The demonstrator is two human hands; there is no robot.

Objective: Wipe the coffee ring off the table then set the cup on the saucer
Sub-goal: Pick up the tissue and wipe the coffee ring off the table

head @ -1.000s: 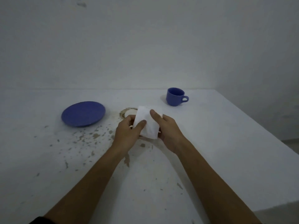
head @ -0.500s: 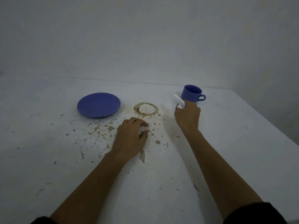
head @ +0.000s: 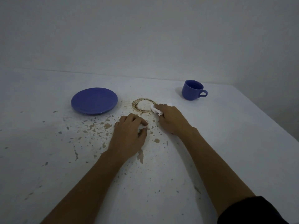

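A brown coffee ring (head: 140, 105) marks the white table (head: 226, 143) between a blue saucer (head: 94, 101) on the left and a blue cup (head: 192, 90) at the back right, handle pointing right. My right hand (head: 171, 119) is shut on a crumpled white tissue (head: 155, 109) and presses it on the ring's right edge. My left hand (head: 129, 135) rests palm down on the table just in front of the ring, fingers curled; a bit of white shows under its fingertips, and I cannot tell what it is.
Chipped, brownish paint flecks (head: 97, 126) cover the table in front of the saucer and around my left hand. A white wall (head: 145, 38) rises behind the table. The table's right edge (head: 275, 126) runs diagonally at the right.
Both hands held the tissue a second ago. My right hand carried it toward the cup, then came back left onto the ring's right edge. My left hand has settled on the table.
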